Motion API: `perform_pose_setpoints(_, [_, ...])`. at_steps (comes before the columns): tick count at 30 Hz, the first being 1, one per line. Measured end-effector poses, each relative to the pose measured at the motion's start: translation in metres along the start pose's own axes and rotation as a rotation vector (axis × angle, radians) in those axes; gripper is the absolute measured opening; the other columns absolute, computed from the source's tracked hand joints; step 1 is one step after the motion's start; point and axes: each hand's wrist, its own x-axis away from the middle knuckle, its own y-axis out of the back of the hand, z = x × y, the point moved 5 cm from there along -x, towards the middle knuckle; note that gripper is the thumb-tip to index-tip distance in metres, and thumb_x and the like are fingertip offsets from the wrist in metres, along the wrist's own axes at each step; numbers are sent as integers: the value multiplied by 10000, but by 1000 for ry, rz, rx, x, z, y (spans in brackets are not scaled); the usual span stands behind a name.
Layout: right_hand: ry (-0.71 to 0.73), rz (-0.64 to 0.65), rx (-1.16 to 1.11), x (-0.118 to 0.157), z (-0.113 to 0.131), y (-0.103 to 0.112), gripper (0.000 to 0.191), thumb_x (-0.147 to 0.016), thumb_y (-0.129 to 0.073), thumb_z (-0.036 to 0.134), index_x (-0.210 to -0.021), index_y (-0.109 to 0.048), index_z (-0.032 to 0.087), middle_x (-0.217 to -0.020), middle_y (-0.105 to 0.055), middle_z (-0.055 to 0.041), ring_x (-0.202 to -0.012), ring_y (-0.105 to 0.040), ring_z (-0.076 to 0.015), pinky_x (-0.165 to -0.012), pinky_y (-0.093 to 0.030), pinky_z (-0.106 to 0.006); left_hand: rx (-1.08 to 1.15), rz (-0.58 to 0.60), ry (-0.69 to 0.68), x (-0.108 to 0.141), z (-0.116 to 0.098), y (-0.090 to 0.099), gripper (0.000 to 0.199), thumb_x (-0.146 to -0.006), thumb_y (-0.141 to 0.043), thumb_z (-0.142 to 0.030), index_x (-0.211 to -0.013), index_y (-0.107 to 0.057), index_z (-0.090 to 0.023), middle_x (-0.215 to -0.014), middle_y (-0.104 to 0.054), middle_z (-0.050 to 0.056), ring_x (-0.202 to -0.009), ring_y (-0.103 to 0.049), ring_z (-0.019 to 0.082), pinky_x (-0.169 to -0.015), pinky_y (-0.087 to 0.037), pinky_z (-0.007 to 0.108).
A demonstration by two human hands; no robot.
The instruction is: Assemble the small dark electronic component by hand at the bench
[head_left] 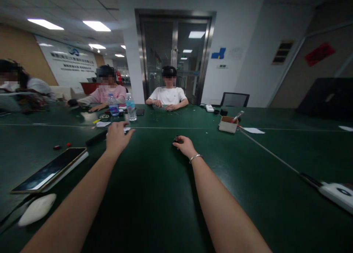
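Observation:
My right hand (186,146), with a silver bracelet at the wrist, is closed around a small dark object (176,139) just above or on the green tabletop. The thing is too small to make out its kind, and my fingers hide part of it. Held out over the table further left, my left hand (118,137) is open, its thumb apart from the bent fingers, and I see nothing in it. Beside that hand lies a long dark case-like object (96,138). A small white paper shows partly behind its fingers.
On the left are a phone (52,168) on a white box, a white mouse (38,209) and small red and black pieces. Water bottles (131,107) stand further back. A small box (228,125) holds a pen; a white power strip (338,194) trails its cord. People sit across the table.

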Motion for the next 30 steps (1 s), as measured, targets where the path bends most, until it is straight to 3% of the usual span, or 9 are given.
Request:
perform_pose_setpoints(4, [23, 13, 7, 1, 3, -1, 315, -679, -685, 283, -971, -667, 166, -843, -654, -31, -612, -559, -104, -579, -454, -229, 311, 385, -406, 4, -107, -42, 383, -795, -544, -390, -1135, -558, -214, -1086, -556, 78, -1012, -530, 223, -922, -399, 362])
perform_pose_setpoints(6, [36, 3, 50, 1, 4, 0, 308, -672, -692, 267, -965, -677, 173, -819, -649, -25, -592, -550, -98, -573, -445, -224, 443, 484, -418, 11, -139, -65, 379, -776, -579, -304, -1145, -567, -217, -1097, -566, 77, -989, -549, 204, -909, -414, 335])
perform_pose_setpoints(8, [38, -20, 105, 0, 3, 4, 316, -655, -706, 248, -960, -684, 168, -804, -638, -23, -544, -530, -85, -551, -434, -221, 536, 546, -353, 20, -154, -88, 323, -740, -608, -204, -1063, -621, -213, -1049, -604, 70, -947, -573, 196, -875, -437, 319])
perform_pose_setpoints(10, [26, -27, 132, -1, 2, 7, 319, -637, -715, 221, -948, -692, 153, -777, -624, -21, -501, -506, -71, -522, -423, -218, 645, 575, -244, 30, -155, -109, 197, -755, -571, -152, -921, -668, -195, -949, -647, 61, -863, -601, 180, -824, -463, 309])
perform_pose_setpoints(12, [7, 22, 81, -1, 2, 7, 313, -641, -700, 176, -951, -692, 142, -721, -612, -11, -484, -500, -66, -507, -419, -210, 749, 528, -89, 36, -142, -124, 152, -762, -554, -135, -847, -673, -176, -866, -665, 58, -774, -613, 166, -777, -484, 315])
perform_pose_setpoints(17, [-65, 103, -294, 1, 4, 10, 354, -653, -630, 38, -996, -660, 118, -725, -630, -13, -544, -559, -66, -576, -469, -206, 1116, 553, 178, 42, -110, -147, 223, -680, -677, -162, -899, -644, -138, -812, -669, 65, -722, -625, 151, -741, -518, 327])
perform_pose_setpoints(23, [-125, 129, -467, 3, 4, 11, 266, -676, -645, 50, -935, -670, 108, -726, -670, -38, -598, -593, -84, -610, -491, -215, 1192, 522, 183, 38, -108, -143, 278, -610, -736, -206, -865, -658, -129, -860, -677, 86, -819, -625, 181, -782, -513, 359])
perform_pose_setpoints(27, [-110, 144, -445, 2, 4, 10, 289, -654, -685, 58, -937, -670, 108, -701, -670, -24, -581, -575, -75, -594, -477, -202, 1242, 526, 192, 39, -112, -136, 268, -606, -737, -207, -846, -651, -125, -856, -682, 90, -824, -630, 186, -785, -513, 363])
perform_pose_setpoints(30, [-133, 161, -385, 1, 2, 9, 176, -704, -682, 144, -872, -673, 94, -605, -639, -14, -524, -550, -70, -558, -462, -195, 1254, 531, 158, 39, -113, -134, 264, -609, -732, -197, -850, -647, -127, -874, -687, 92, -839, -636, 188, -825, -498, 375])
